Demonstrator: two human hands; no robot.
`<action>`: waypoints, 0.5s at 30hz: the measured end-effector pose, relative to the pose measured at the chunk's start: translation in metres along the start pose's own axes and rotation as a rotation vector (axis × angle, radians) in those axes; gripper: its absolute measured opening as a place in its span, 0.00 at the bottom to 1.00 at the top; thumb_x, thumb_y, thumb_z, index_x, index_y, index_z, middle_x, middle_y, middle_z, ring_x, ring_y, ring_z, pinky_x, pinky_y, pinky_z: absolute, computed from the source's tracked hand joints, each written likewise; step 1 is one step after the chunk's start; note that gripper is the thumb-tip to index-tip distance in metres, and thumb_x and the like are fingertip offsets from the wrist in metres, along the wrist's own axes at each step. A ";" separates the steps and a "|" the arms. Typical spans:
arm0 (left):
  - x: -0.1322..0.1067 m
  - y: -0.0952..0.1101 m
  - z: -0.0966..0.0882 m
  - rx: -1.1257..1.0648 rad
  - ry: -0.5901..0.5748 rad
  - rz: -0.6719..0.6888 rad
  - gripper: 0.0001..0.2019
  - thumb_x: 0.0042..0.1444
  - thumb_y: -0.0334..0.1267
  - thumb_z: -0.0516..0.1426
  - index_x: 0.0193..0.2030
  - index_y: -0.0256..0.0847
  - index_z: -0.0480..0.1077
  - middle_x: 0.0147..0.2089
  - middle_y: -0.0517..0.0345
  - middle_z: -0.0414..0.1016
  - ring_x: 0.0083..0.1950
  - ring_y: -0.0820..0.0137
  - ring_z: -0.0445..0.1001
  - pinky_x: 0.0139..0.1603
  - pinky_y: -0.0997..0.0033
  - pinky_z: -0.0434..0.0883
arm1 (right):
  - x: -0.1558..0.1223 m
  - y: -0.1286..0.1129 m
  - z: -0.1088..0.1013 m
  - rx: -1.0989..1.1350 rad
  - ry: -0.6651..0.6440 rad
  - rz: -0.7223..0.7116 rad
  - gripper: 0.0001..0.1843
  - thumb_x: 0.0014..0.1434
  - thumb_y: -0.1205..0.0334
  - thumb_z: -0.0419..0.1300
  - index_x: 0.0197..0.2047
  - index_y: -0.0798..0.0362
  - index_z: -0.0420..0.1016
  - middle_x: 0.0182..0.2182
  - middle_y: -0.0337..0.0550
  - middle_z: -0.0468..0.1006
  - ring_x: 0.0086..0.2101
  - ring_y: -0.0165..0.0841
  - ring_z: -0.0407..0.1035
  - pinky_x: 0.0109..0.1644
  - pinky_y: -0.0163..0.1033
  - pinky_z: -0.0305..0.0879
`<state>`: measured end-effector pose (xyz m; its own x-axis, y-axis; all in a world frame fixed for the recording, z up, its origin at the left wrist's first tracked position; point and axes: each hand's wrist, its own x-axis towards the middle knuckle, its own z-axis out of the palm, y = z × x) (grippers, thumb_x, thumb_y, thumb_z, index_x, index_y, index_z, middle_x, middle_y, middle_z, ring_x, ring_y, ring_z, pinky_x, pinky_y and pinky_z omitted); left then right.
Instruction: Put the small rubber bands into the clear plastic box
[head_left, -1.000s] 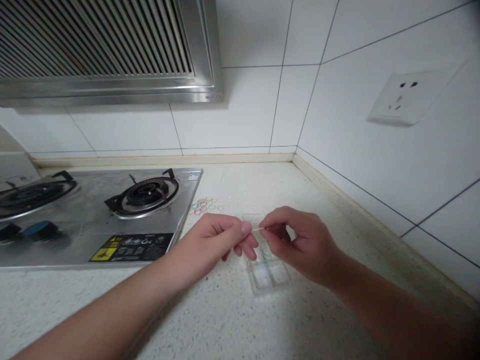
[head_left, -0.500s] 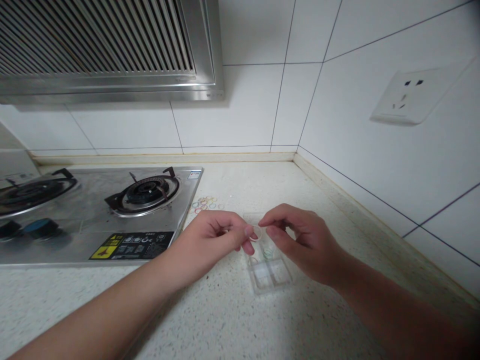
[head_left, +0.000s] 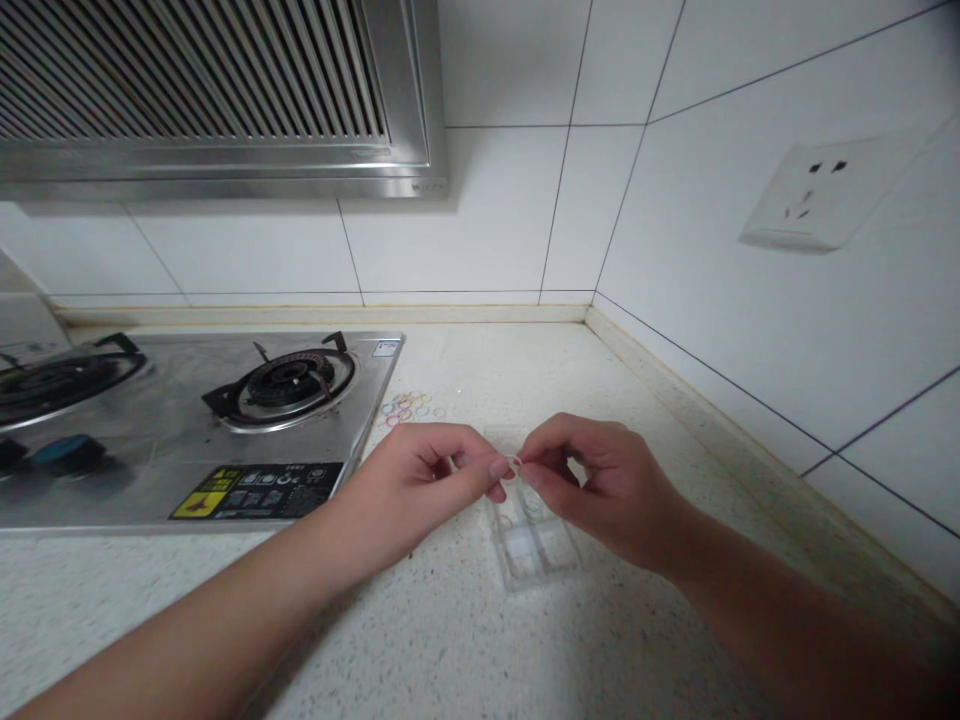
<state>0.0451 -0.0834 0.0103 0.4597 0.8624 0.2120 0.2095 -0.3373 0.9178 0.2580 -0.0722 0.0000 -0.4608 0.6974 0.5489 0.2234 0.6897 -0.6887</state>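
Observation:
A small pale rubber band point(head_left: 514, 460) is stretched between my two hands. My left hand point(head_left: 442, 468) pinches one side of it between thumb and forefinger. Thumb and fingertips of my right hand point(head_left: 600, 475) are closed on the other side, close to the left fingertips. Below them on the counter lies a clear plastic box with compartments point(head_left: 541, 578), its far part covered by the hands. A greenish band point(head_left: 532, 507) shows in one compartment. Several thin coloured bands point(head_left: 409, 407) are scattered in a loose pile beyond my left hand.
To the left is a steel gas stove point(head_left: 172, 440) with burners and knobs, its right edge near my left hand. A range hood point(head_left: 225, 170) hangs above it. White tiled walls meet at the back right, with a socket point(head_left: 810, 195) on the right wall. Speckled counter point(head_left: 420, 640) lies in front.
My right fingertips have moved left and closed on the band, which was an open ring held by my left hand alone. The box and the pile stay put.

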 end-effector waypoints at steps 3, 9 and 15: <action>0.000 0.001 -0.001 0.011 0.008 0.015 0.12 0.62 0.43 0.58 0.33 0.38 0.77 0.32 0.58 0.80 0.35 0.72 0.74 0.38 0.73 0.68 | 0.000 0.000 0.000 -0.004 0.005 0.005 0.02 0.60 0.67 0.62 0.34 0.53 0.73 0.21 0.32 0.70 0.22 0.23 0.61 0.24 0.29 0.58; 0.000 0.004 -0.002 0.033 0.020 0.023 0.11 0.62 0.41 0.58 0.33 0.38 0.77 0.32 0.58 0.80 0.35 0.71 0.75 0.39 0.73 0.68 | 0.000 0.000 0.000 -0.005 -0.004 0.012 0.02 0.60 0.66 0.61 0.34 0.53 0.73 0.21 0.32 0.68 0.22 0.24 0.60 0.25 0.30 0.58; -0.001 0.005 -0.002 0.054 0.029 0.015 0.11 0.62 0.40 0.58 0.32 0.38 0.77 0.31 0.58 0.79 0.35 0.72 0.74 0.38 0.73 0.68 | 0.000 0.001 -0.001 -0.009 0.001 0.004 0.03 0.60 0.66 0.61 0.34 0.53 0.73 0.21 0.32 0.68 0.22 0.23 0.60 0.25 0.29 0.58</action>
<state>0.0438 -0.0848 0.0160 0.4385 0.8672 0.2360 0.2496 -0.3698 0.8950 0.2587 -0.0718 -0.0002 -0.4591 0.7003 0.5466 0.2330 0.6887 -0.6866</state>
